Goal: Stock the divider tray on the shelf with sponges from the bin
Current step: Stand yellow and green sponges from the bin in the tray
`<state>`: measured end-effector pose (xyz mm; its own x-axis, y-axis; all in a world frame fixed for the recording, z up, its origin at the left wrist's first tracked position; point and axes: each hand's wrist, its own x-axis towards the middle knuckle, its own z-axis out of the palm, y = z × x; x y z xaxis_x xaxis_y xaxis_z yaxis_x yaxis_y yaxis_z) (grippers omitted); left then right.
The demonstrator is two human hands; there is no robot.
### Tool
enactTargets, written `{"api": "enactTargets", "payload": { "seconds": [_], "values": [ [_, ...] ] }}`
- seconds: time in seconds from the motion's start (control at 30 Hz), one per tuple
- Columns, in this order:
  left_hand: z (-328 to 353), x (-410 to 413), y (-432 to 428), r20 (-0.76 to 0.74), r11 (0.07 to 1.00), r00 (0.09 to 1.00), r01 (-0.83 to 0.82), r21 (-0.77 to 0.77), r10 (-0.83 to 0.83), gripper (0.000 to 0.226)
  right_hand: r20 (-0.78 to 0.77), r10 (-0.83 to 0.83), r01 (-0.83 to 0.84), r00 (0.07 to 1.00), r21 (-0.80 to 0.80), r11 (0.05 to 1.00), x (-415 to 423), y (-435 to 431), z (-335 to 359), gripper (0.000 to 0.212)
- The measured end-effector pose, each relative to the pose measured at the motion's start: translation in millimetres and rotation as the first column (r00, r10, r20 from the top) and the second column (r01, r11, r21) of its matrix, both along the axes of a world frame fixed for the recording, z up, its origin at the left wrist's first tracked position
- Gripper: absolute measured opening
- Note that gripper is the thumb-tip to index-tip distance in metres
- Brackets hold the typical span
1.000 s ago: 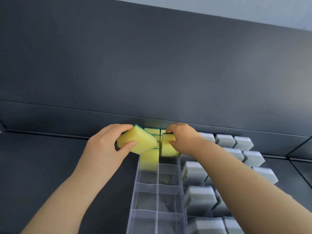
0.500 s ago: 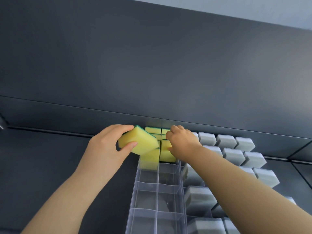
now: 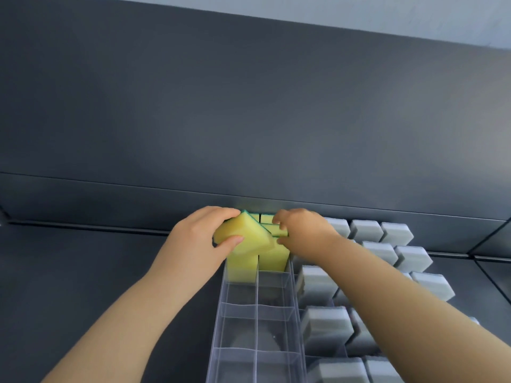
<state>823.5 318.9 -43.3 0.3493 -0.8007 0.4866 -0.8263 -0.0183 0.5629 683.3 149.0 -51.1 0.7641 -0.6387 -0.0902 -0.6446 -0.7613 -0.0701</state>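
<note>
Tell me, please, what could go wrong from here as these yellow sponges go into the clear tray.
The left hand holds the tilted sponge skewed over the seated sponges; pushed down like that, it may jam across a divider instead of dropping into a cell.
The right hand pinches the back sponge close by, so the hands could collide and dislodge it.
Pressing may shove the clear divider tray toward the grey sponges.

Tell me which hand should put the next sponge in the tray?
Probably the left hand: it grips a yellow sponge just over the tray. The right hand pinches a stocked sponge already inside.
</note>
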Motion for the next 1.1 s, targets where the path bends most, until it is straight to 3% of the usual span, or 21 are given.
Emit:
{"api": "enactTargets", "payload": {
  "seconds": [0.13, 0.4, 0.63, 1.1],
  "values": [
    [-4, -17, -22, 0.016, 0.994, 0.997, 0.071, 0.089, -0.073, 0.039, 0.119, -0.104, 0.095, 0.987, 0.083, 0.992, -24, -10, 10, 0.034],
    [-13, -35, -57, 0.118, 0.930, 0.981, 0.103, 0.353, -0.154, 0.042, 0.143, -0.096, 0.077, 0.985, 0.129, 0.989, -44, -1, 0, 0.035],
    [-11, -37, -69, 0.178, 0.886, 0.961, 0.110, 0.450, -0.210, 0.042, 0.125, -0.092, 0.072, 0.988, 0.161, 0.984, -47, 1, -5, 0.033],
    [-37, -37, -77, 0.286, 0.903, 0.919, 0.140, 0.406, -0.271, 0.031, 0.128, -0.088, 0.063, 0.988, 0.183, 0.981, -48, 2, -6, 0.030]
  ]
}}
